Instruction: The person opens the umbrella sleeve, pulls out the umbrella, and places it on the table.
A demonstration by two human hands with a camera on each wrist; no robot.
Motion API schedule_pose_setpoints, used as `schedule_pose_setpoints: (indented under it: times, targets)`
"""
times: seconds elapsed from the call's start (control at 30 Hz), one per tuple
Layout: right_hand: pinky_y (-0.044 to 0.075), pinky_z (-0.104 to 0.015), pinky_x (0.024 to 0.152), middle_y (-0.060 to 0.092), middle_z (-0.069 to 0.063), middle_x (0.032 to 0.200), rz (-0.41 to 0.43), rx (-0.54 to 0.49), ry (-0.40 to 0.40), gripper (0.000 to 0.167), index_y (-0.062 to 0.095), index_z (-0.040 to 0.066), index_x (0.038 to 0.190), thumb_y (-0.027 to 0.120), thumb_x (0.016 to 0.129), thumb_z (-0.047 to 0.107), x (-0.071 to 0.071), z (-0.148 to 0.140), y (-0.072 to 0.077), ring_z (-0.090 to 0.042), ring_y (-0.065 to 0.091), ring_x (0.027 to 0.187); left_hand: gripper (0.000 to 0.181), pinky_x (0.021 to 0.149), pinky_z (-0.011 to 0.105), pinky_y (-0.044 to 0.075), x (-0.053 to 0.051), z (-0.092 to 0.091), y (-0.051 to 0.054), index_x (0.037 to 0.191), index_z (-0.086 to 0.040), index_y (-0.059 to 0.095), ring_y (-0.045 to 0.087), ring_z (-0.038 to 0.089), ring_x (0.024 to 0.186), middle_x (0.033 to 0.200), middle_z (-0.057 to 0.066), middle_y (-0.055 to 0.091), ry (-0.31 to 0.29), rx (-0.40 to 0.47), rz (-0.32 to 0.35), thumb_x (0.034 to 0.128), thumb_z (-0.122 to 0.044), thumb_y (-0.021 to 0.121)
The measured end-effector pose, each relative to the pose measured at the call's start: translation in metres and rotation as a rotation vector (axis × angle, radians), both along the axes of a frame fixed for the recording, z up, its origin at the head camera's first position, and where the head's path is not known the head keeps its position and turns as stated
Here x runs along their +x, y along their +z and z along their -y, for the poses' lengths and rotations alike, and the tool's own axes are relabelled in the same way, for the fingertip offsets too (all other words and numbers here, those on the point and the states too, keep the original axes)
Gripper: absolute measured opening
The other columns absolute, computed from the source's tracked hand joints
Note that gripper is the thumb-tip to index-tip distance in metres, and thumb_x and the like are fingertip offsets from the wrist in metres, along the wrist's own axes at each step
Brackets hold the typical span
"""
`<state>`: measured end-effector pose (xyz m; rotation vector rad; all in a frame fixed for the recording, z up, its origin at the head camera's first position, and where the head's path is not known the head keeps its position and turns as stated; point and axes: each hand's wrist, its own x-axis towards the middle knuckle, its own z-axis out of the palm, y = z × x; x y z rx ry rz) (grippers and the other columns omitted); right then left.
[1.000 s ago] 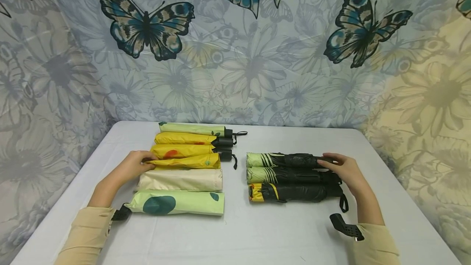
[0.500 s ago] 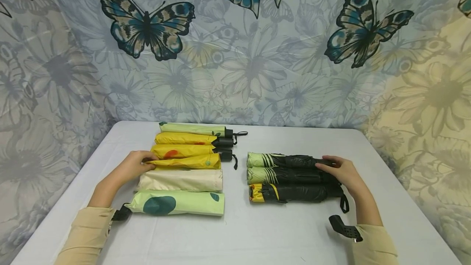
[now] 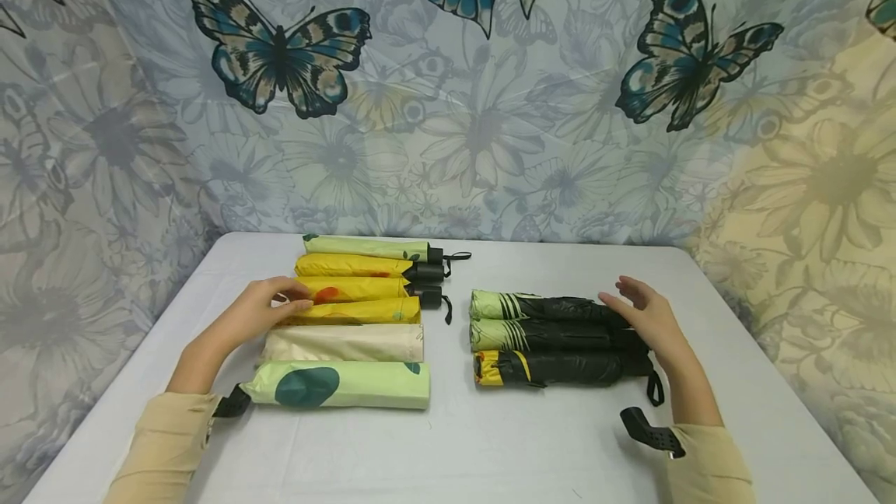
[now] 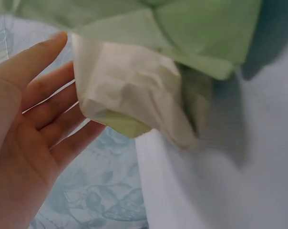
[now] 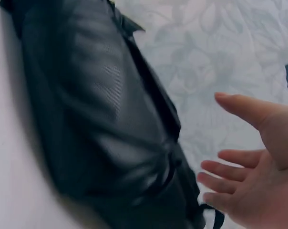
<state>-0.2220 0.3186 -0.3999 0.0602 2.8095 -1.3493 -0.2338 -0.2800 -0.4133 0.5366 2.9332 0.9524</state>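
On the left of the head view lies a row of folded umbrellas in sleeves. My left hand (image 3: 248,317) is at the left end of a yellow umbrella (image 3: 357,311), fingers loosely bent and holding nothing. In the left wrist view its fingers (image 4: 58,105) spread beside a cream umbrella (image 4: 125,81), with a light green umbrella (image 4: 201,33) above. My right hand (image 3: 658,325) hovers by the handle end of the farthest black-and-green umbrella (image 3: 553,306), thumb and fingers apart. The right wrist view shows that palm (image 5: 263,191) bare beside a black umbrella (image 5: 101,119).
Behind the yellow umbrellas lies another light green umbrella (image 3: 371,247) with a strap. Another black-and-green umbrella (image 3: 553,334) and a black-and-yellow umbrella (image 3: 567,369) lie nearer me on the right. A white table (image 3: 448,457) meets a butterfly-print cloth (image 3: 483,138).
My left hand has let go of the yellow umbrella's end and lifted slightly. The right hand has released the farthest black umbrella's handle, its fingers now spread and raised.
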Motion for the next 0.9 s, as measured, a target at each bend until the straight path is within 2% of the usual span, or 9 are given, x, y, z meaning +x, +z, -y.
schedule_pose_setpoints:
  times: [0.13, 0.2, 0.4, 0.67, 0.9]
  targets:
    - [0.023, -0.059, 0.118, 0.029, -0.028, 0.156, -0.080, -0.048, 0.014, 0.085, 0.016, 0.000, 0.155, 0.058, 0.096, 0.044, -0.004, 0.011, 0.006, -0.046, 0.024, 0.145, 0.026, 0.086, 0.049, 0.055, -0.003, -0.003, 0.005, 0.115, -0.007, 0.068, 0.064, 0.030, 0.100, 0.108, 0.011, 0.070, 0.016, -0.023, -0.008, 0.0949, -0.023, 0.064]
    - [0.023, -0.056, 0.119, 0.030, -0.028, 0.155, -0.099, -0.056, 0.032, 0.084, 0.017, 0.000, 0.155, 0.059, 0.096, 0.042, -0.007, 0.018, 0.009, -0.045, 0.026, 0.145, 0.023, 0.085, 0.049, 0.054, -0.006, -0.004, 0.008, 0.114, -0.005, 0.068, 0.064, 0.029, 0.098, 0.106, 0.011, 0.070, 0.011, -0.035, -0.035, 0.0939, -0.017, 0.065]
    - [0.027, -0.056, 0.118, 0.033, -0.028, 0.154, -0.098, -0.037, 0.081, 0.082, 0.022, 0.000, 0.154, 0.060, 0.096, 0.043, -0.014, 0.038, 0.013, -0.045, 0.029, 0.144, 0.022, 0.086, 0.051, 0.053, -0.014, -0.002, 0.016, 0.111, -0.002, 0.068, 0.064, 0.029, 0.095, 0.107, 0.014, 0.069, 0.002, -0.077, -0.089, 0.0922, -0.012, 0.066]
    - [0.030, -0.055, 0.117, 0.038, -0.026, 0.152, -0.094, -0.045, 0.123, 0.078, 0.028, 0.000, 0.152, 0.059, 0.096, 0.045, -0.025, 0.063, 0.011, -0.043, 0.033, 0.142, 0.031, 0.094, 0.057, 0.049, -0.020, 0.001, 0.027, 0.120, 0.001, 0.064, 0.059, 0.039, 0.108, 0.119, 0.022, 0.064, 0.002, -0.107, -0.040, 0.0922, -0.013, 0.067]
    - [0.030, -0.053, 0.118, 0.038, -0.025, 0.152, -0.090, -0.056, 0.155, 0.078, 0.029, 0.001, 0.152, 0.060, 0.095, 0.045, -0.035, 0.087, 0.008, -0.042, 0.035, 0.142, 0.040, 0.099, 0.060, 0.045, -0.025, 0.004, 0.023, 0.127, 0.003, 0.060, 0.053, 0.044, 0.118, 0.126, 0.023, 0.059, -0.004, -0.120, -0.023, 0.0916, -0.014, 0.068]
